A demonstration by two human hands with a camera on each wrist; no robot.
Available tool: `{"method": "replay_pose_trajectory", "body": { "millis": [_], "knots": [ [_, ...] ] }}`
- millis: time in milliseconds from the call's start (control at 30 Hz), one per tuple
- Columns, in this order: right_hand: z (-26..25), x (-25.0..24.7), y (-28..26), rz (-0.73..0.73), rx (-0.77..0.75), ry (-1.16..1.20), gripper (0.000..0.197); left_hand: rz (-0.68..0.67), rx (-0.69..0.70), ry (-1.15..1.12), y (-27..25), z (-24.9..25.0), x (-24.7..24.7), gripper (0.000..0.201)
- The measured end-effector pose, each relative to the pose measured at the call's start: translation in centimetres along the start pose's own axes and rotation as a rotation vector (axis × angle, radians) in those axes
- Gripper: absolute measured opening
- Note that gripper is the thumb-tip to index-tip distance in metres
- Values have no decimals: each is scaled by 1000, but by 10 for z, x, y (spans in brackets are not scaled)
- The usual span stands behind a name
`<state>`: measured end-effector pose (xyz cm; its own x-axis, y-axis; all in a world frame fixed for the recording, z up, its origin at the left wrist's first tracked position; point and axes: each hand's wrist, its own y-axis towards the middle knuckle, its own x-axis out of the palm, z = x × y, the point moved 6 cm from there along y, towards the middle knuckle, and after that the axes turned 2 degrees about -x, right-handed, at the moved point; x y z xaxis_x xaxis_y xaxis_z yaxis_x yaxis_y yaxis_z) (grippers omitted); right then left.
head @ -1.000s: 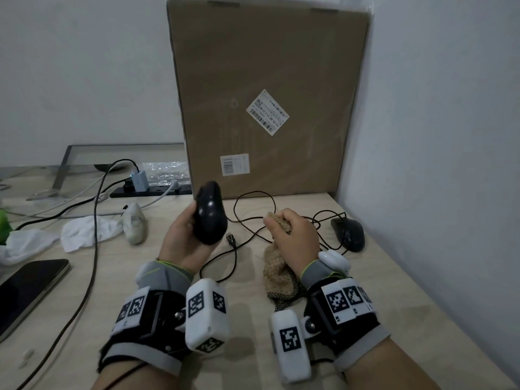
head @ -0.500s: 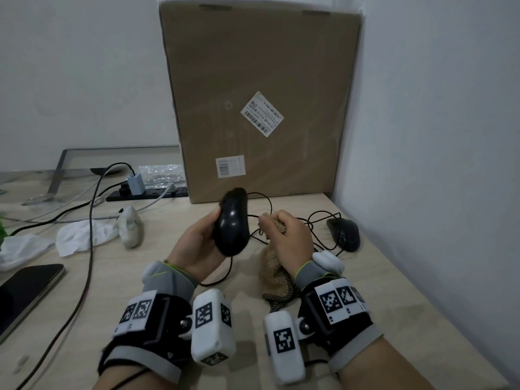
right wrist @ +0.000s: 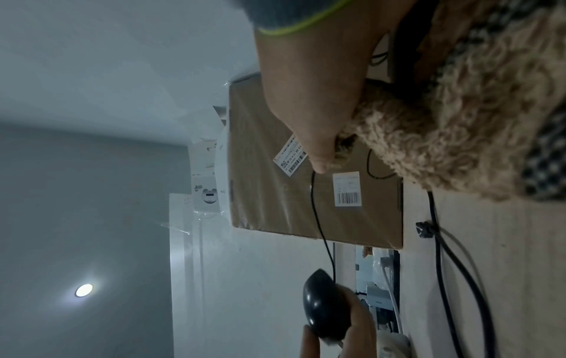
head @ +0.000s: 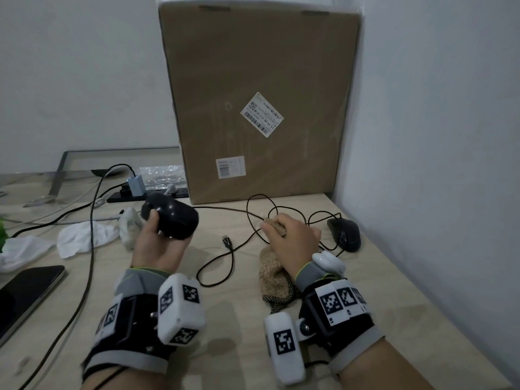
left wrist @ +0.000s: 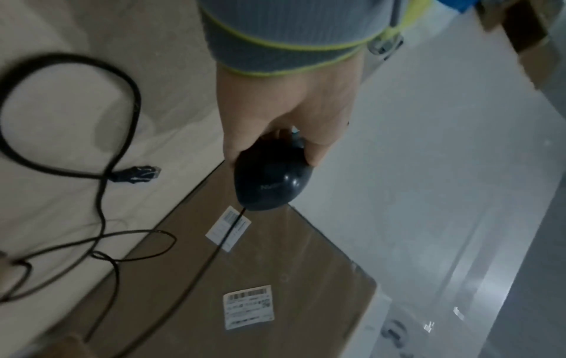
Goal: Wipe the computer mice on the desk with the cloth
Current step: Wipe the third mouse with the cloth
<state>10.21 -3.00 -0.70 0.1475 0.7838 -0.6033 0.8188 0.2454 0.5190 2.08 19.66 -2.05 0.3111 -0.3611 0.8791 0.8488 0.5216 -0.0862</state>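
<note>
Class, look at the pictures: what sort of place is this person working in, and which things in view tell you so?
Most likely a home or small office desk in a room corner. The clues: a wooden desk against plain walls, computer mice with tangled cables, a power strip with a charger, and a large cardboard box.

Occlusions, crops and blur

Left hand (head: pixel 157 246) covers the near end of the black mouse (head: pixel 171 219); the white mouse (head: pixel 129 228) behind it is half hidden. Right hand (head: pixel 292 243) covers the top of the cloth (head: pixel 271 280), its fingertips buried. Phone (head: pixel 25 294) cut by the left edge. Box (head: pixel 259 102) label text too small to read. Left wrist view motion-blurred; the mouse logo there is illegible.
</note>
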Motion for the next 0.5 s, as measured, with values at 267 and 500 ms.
{"method": "replay_pose_trajectory", "body": {
  "millis": [267, 500],
  "knots": [
    [6, -18, -3, 165, 130, 31, 33, -71, -240, 147, -8, -35, 15, 53],
    [-8, -17, -3, 188, -34, 233, 31, -131, -300, 441, -18, -58, 24, 44]
  ]
}}
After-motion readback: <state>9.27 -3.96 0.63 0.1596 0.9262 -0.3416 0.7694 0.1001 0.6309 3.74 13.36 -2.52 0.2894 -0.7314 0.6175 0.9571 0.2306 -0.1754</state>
